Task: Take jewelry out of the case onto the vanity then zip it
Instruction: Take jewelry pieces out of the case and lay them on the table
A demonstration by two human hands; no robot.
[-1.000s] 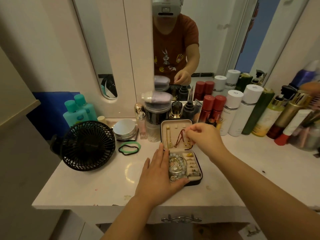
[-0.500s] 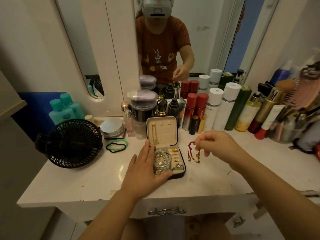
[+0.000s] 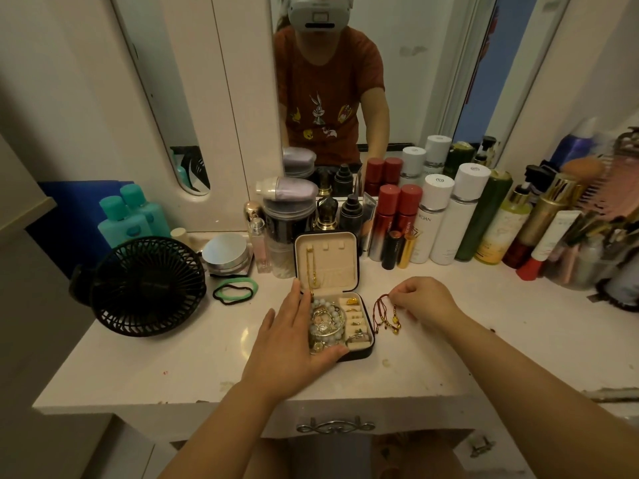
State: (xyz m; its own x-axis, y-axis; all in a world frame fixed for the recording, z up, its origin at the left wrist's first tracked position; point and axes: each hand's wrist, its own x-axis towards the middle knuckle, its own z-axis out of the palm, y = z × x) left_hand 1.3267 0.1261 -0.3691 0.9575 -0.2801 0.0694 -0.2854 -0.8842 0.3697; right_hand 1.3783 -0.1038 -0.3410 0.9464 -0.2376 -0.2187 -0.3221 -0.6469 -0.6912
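A small black jewelry case (image 3: 359, 352) stands open on the white vanity (image 3: 173, 368), its cream lid (image 3: 326, 259) upright with a gold chain hanging inside. The tray holds a pale bead bracelet (image 3: 326, 318), rings and other pieces. My left hand (image 3: 294, 337) lies flat with straight fingers against the case's left side, thumb at its front edge. My right hand (image 3: 420, 302) pinches a red string bracelet with gold charms (image 3: 385, 314), which lies on the vanity just right of the case.
A black desk fan (image 3: 147, 286) stands at the left, with green and black hair ties (image 3: 235, 290) beside it. A silver jar (image 3: 226, 254), perfume bottles and a row of red, white and green cosmetic bottles (image 3: 435, 219) line the mirror. Brushes and a comb crowd the far right.
My right hand has drawn the red string bracelet out of the lid and carried it right, down onto the vanity beside the case. My left hand stays against the case.
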